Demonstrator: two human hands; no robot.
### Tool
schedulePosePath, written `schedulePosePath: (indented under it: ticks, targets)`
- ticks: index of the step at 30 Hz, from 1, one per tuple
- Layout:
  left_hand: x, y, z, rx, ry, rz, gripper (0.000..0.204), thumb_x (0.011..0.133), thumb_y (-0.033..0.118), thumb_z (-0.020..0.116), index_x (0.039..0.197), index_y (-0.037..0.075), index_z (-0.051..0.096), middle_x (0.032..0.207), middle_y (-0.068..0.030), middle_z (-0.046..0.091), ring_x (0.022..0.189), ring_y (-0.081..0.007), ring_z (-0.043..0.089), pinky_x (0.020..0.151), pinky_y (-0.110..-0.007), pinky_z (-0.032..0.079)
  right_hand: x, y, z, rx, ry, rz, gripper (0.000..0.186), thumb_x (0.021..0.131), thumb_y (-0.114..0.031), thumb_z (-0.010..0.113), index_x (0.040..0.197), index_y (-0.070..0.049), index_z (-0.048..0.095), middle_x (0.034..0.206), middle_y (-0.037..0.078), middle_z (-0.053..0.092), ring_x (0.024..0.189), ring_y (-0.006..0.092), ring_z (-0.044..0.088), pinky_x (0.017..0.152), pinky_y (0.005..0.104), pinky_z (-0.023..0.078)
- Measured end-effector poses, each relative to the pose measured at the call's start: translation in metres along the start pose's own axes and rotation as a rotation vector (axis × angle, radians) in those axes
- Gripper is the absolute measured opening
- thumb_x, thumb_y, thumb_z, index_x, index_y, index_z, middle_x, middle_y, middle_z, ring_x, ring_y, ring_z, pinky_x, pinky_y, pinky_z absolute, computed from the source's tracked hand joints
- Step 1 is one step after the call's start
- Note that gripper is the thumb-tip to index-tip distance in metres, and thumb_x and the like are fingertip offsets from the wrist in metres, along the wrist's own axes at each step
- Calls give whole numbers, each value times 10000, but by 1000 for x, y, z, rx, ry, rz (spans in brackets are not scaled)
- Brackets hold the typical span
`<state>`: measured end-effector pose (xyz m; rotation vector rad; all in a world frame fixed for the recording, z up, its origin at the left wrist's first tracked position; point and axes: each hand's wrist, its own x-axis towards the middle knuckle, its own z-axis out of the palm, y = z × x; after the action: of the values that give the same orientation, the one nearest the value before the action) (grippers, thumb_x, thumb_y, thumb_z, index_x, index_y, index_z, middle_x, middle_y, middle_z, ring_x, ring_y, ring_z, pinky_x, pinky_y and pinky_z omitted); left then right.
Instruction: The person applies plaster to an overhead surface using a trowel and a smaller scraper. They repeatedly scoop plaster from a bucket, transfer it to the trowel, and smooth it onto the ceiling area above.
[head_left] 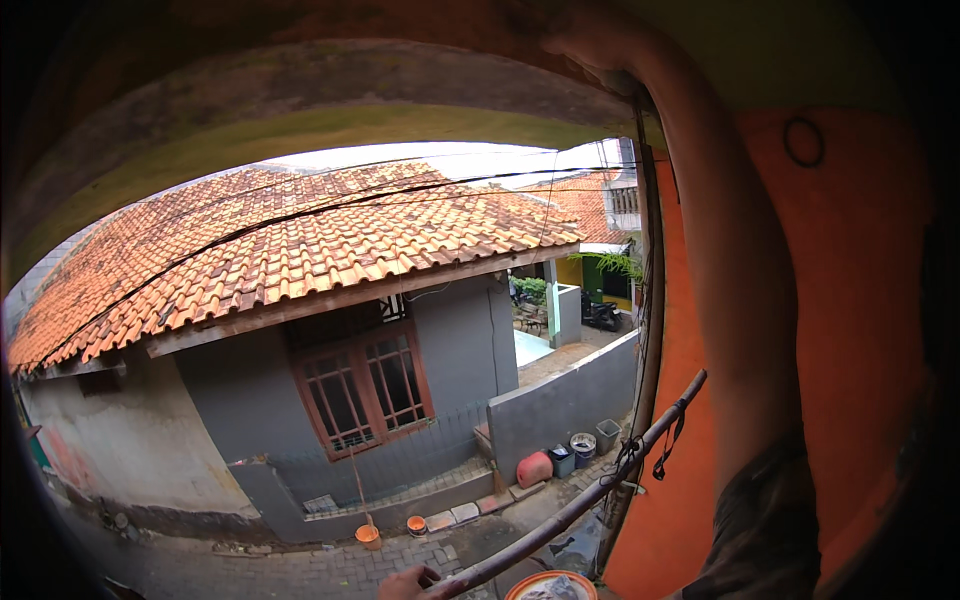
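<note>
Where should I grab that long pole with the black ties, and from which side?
Probably the pole's smooth lower stretch, from the left and above: it slants up to the right, the left hand is by its lower end, and the black ties clutter its upper part.

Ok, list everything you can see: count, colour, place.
pole: 1, brown, lower right
ties: several, black, on pole
wide bucket: 1, orange rim, bottom edge
small buckets: 2, orange, on paving
low wall: 1, grey, mid-right
container: 1, red, beside low wall
tubs: 3, bluish, pale, grey, beside container
house: 1, grey, centre-left
window: 1, red-brown, house front
roofs: at least 2, orange, house and beyond
wires: several, black, before roofs
plants: some, green, upper right
motorbike: 1, dark, beyond low wall
near wall: 1, orange, right
left hand: 1, bare, at pole's end, grip unclear
right hand: 1, bare, raised overhead, contact unclear
sleeve: 1, dark, right
</note>
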<state>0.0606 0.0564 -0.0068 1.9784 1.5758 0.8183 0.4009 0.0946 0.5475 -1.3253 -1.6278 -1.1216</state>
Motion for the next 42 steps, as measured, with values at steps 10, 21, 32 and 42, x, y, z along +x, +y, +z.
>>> schedulePosePath:
  ticks: [10,21,32,42]
  targets:
    - [-4,-5,4,8,30,16,541,744,547,762,835,19,687,717,-153,672,680,-275,655,620,-383,494,-28,3,-29,329,-83,155,297,867,-304,644,728,-46,695,628,69,645,527,160,576,562,339,464]
    - [-7,-15,12,-133,150,80,427,783,408,780,868,7,663,671,-99,642,611,-191,611,557,-339,470,-110,3,-9,541,-261,83,324,931,-329,587,765,-53,616,587,22,549,494,91,550,417,258,446]
    - [-10,-3,35,-63,781,359,199,708,83,813,726,62,616,666,-56,609,648,-261,585,641,-366,443,-227,14,80,1856,-389,295,365,969,-327,542,1089,16,562,799,106,636,535,112,567,425,246,485]
    - [-48,75,46,-403,498,337,141,829,69,724,910,15,622,802,-103,659,770,-199,631,734,-333,497,-423,-118,111,1962,-610,524,413,990,-203,498,1219,139,524,916,160,631,751,184,627,660,299,540]
